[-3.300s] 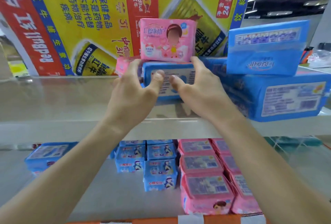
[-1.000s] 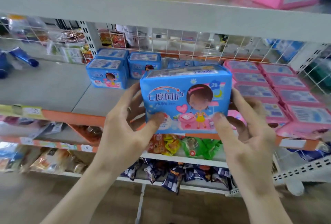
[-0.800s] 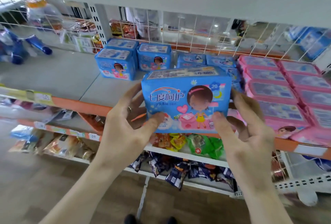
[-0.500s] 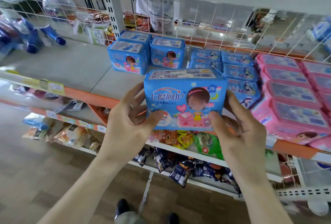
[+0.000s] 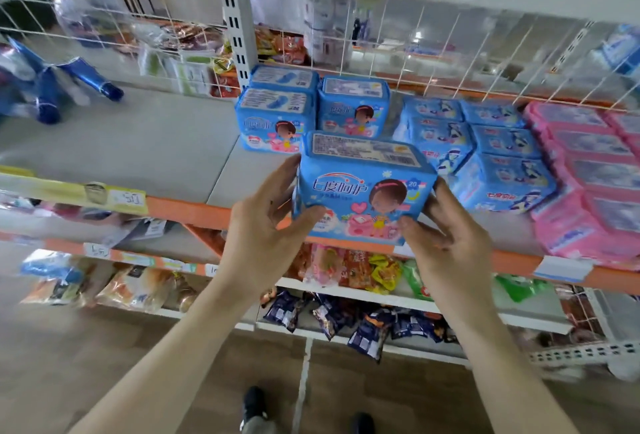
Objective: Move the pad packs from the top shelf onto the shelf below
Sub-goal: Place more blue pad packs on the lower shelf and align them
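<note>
**Blue pack held at the shelf edge**

Both the left hand point(image 5: 266, 225) and right hand point(image 5: 446, 236) are gripping a blue pad pack point(image 5: 363, 191) by its ends, seemingly just above the front edge of the shelf point(image 5: 194, 211), before two matching packs point(image 5: 277, 121).

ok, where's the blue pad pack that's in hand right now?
Head view, centre: the blue pad pack is held between the left hand and right hand at the orange front edge of the shelf, just in front of two matching blue packs.
</note>
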The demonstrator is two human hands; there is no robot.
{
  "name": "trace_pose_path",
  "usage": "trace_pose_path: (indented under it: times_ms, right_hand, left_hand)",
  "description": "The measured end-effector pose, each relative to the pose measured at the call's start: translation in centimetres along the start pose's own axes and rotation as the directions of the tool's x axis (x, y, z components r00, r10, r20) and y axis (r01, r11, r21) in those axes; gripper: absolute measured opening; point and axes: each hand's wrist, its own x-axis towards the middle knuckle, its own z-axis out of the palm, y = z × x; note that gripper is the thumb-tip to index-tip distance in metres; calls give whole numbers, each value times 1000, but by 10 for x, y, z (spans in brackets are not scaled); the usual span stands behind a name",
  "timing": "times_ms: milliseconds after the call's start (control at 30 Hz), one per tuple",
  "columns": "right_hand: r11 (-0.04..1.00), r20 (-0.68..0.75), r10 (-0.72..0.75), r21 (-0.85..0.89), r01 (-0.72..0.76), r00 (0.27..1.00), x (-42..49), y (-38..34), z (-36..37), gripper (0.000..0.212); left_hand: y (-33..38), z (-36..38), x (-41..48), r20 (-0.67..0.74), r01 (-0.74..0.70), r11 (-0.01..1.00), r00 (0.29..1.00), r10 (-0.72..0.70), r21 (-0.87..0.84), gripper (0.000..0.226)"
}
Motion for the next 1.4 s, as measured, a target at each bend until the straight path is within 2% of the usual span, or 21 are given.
trace_pose_path:
  times_ms: [167, 333, 633, 867, 1100, 1200, 1300, 1334, 1400]
  right_hand:
    - [997, -50, 58, -53, -61, 997, 9, 3, 34, 59]
    - [994, -90, 53, -95, -61, 995, 30, 19, 46, 59]
    - [978, -88, 9, -205, -27, 996, 67, 65, 46, 52]
    - [942, -96, -7, -333, -26, 995, 85, 92, 41, 45]
    - [958, -74, -14, -287, -7, 997, 109, 104, 52, 50]
    - [961, -81, -35, -275, 11, 996, 117, 105, 59, 53]
    - [954, -88, -73, -296, 44, 993, 124, 108, 67, 57]
    - [953, -97, -82, -298, 50, 992, 126, 109, 68, 57]
    - [954, -123, -94, -294, 54, 988, 130, 109, 71, 56]
  left_hand:
    - [-20, -29, 29, 47, 19, 995, 999, -24, 95, 71]
    - [-38, -33, 60, 84, -11, 983, 996, -5, 183, 73]
    - [-78, -3, 97, 56, -41, 960, 998, 27, 276, 67]
    - [-105, 23, 114, -5, -2, 957, 1000, 3, 291, 70]
    - [-115, 24, 135, -2, -21, 946, 1000, 24, 325, 70]
    - [-116, 24, 142, -20, -86, 904, 994, 104, 419, 56]
    - [-115, 25, 149, -78, -71, 838, 988, 134, 541, 18]
    - [-114, 26, 152, -96, -49, 809, 987, 129, 585, 18]
    - [-114, 26, 158, -134, -7, 775, 984, 119, 633, 37]
